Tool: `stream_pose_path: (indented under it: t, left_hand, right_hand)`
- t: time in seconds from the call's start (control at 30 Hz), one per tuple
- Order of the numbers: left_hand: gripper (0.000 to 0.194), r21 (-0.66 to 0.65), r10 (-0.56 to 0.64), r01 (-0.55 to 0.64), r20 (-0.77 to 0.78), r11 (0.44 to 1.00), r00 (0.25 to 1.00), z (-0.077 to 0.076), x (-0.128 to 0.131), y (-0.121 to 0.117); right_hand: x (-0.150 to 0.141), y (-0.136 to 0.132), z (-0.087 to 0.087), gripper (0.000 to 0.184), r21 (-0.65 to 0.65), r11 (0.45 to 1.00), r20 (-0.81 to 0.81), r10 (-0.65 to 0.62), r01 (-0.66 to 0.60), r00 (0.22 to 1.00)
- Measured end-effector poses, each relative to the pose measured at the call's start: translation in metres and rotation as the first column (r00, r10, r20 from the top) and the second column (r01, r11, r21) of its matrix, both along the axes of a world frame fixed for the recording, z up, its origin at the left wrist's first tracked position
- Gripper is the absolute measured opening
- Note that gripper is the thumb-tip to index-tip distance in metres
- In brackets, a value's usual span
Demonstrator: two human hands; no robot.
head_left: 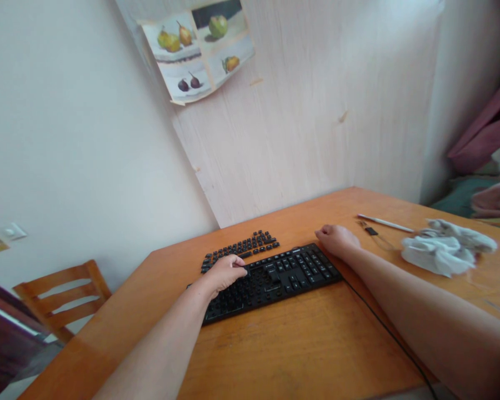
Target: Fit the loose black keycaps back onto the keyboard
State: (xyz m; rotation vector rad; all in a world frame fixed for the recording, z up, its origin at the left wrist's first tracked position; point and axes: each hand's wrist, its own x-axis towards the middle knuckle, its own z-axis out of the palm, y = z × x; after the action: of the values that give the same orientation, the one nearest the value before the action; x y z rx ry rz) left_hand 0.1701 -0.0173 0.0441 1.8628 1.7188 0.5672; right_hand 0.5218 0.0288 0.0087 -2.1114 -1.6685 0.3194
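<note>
A black keyboard (296,276) lies on the wooden table, its left and middle parts stripped of many keycaps, while the number pad on the right still has its keys. Over the stripped part, my left hand (227,273) is closed in a pinch, thumb and fingers together; whatever is between the fingertips is too small to make out. My right hand (337,240) rests curled on the table by the keyboard's far right corner, its fingers closed and their inner side hidden. Behind the keyboard, loose black keycaps (250,244) stand laid out in rows.
To the right lie a white pencil-like stick (385,223), a small dark tool with wire ends (371,230) and crumpled white cloth (439,253). The keyboard's cable (383,324) runs under my right arm to the front edge. A wooden chair (62,294) stands at left.
</note>
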Motion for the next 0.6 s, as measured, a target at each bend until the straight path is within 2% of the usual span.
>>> stream_pose_path:
  t: [0.2,0.33,0.5,0.6]
  left_hand:
    - [0.028,0.007,0.018,-0.018,-0.017,1.0,1.0,-0.003,0.001,0.0]
    - [0.028,0.017,0.005,-0.005,-0.023,1.0,1.0,0.005,-0.001,0.006]
    - [0.028,0.152,-0.007,0.011,-0.027,0.988,1.0,0.026,-0.005,0.034]
    - [0.026,0.214,-0.024,0.037,-0.062,0.976,0.998,0.029,-0.006,0.06]
  right_hand:
    - [0.0,-0.001,0.0,0.044,0.009,1.0,0.012,-0.002,0.001,1.0]
    - [0.0,-0.001,0.001,0.046,0.002,1.0,0.007,-0.011,0.011,1.0]
    - [-0.001,-0.002,0.0,0.047,-0.007,1.0,0.02,-0.007,0.007,1.0]
    - [-0.001,-0.001,-0.001,0.047,-0.001,1.0,0.024,-0.007,0.007,1.0]
